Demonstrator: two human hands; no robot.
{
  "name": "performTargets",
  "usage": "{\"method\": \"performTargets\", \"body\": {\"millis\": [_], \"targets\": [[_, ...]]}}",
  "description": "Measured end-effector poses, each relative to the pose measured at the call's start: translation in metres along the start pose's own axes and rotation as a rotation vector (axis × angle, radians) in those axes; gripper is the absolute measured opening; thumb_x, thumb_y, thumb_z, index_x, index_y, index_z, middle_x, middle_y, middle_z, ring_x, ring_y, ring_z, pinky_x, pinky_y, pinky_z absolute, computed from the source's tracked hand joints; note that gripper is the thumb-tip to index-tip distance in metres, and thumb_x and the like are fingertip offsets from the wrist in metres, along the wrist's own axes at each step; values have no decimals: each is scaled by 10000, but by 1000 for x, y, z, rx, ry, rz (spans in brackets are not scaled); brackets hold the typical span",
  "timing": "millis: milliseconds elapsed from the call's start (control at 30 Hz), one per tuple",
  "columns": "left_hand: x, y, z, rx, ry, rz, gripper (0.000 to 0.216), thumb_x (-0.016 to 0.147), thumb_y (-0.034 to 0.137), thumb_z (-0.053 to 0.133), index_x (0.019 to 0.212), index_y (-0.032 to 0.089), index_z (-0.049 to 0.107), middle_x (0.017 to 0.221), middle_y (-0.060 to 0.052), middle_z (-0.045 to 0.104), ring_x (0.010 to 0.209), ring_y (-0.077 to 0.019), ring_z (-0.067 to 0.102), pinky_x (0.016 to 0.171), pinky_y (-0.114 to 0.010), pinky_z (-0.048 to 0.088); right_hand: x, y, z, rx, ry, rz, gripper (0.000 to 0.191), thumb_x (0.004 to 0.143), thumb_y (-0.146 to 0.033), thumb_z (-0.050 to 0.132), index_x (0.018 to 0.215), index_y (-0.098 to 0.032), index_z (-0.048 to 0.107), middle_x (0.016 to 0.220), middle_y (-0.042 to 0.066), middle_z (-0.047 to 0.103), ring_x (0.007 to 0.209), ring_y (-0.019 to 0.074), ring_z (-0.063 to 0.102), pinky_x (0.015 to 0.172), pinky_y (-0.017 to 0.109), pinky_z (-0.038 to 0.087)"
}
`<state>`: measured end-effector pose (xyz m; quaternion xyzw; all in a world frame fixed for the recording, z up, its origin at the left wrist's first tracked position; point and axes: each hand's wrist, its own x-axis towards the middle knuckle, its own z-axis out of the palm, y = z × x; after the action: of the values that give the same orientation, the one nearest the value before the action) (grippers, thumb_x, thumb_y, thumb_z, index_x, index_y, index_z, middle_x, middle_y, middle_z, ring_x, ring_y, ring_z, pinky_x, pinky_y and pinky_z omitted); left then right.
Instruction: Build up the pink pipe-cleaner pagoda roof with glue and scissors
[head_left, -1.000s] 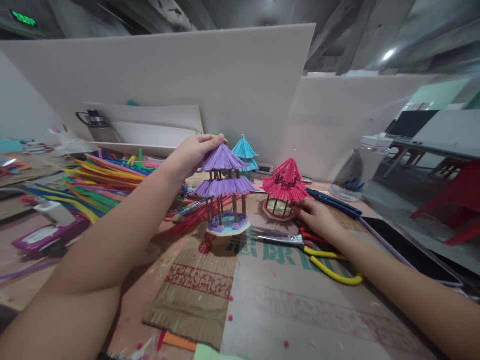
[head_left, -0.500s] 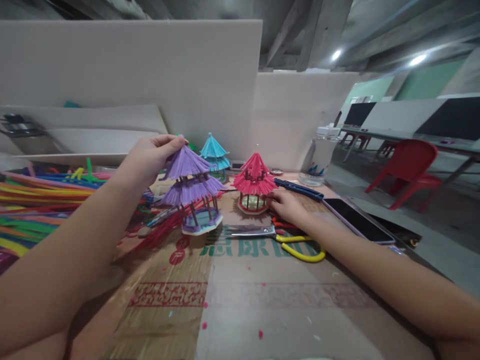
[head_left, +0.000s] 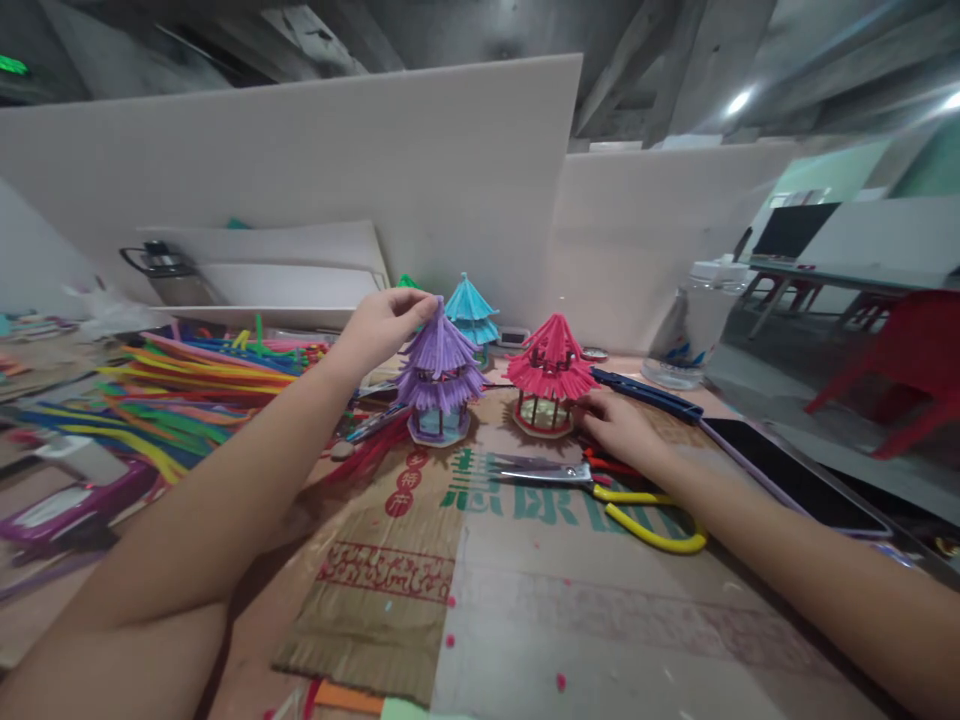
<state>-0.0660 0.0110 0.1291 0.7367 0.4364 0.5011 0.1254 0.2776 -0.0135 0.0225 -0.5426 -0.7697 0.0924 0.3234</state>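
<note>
My left hand (head_left: pixel 394 322) pinches the pointed top of a purple two-tiered model pavilion (head_left: pixel 441 375), which stands upright on the cardboard (head_left: pixel 367 600). My right hand (head_left: pixel 619 425) has its fingers curled against the right side of a red model pavilion (head_left: pixel 553 365); the fingertips are partly hidden there. Behind the purple one stands a light blue model pavilion (head_left: pixel 469 300), and the tip of a green one (head_left: pixel 407 282) shows behind my left hand. Scissors with yellow handles (head_left: pixel 600 480) lie in front of the red pavilion, near my right wrist.
Colourful pipe cleaners (head_left: pixel 202 375) are heaped at the left, near a purple device (head_left: pixel 79 500). On the right lie dark-blue-handled pliers (head_left: pixel 649 392) and a phone (head_left: pixel 795 470), with a clear bottle (head_left: pixel 694 320) behind. White boards (head_left: pixel 300 170) stand across the back.
The purple pavilion has gone from tilted and closer to me to upright on the cardboard, level with the red one. My view has turned left; my right hand stays at the red pavilion.
</note>
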Motion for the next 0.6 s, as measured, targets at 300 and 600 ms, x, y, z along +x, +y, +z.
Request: {"method": "performTargets", "body": {"millis": [300, 600], "targets": [[4, 0, -8, -23, 12, 50, 569, 842, 684, 563, 973, 163, 752, 965, -82, 760, 901, -192, 673, 808, -252, 486, 1, 0, 0, -20, -10, 7, 210, 831, -172, 520, 862, -156, 727, 839, 67, 729, 776, 201, 651, 721, 275, 489], [1, 4, -5, -43, -17, 28, 584, 841, 659, 572, 1065, 148, 745, 1017, -92, 749, 924, -209, 654, 813, -270, 483, 1, 0, 0, -36, -11, 22, 209, 829, -144, 537, 896, -152, 735, 846, 65, 739, 778, 196, 666, 711, 263, 490]]}}
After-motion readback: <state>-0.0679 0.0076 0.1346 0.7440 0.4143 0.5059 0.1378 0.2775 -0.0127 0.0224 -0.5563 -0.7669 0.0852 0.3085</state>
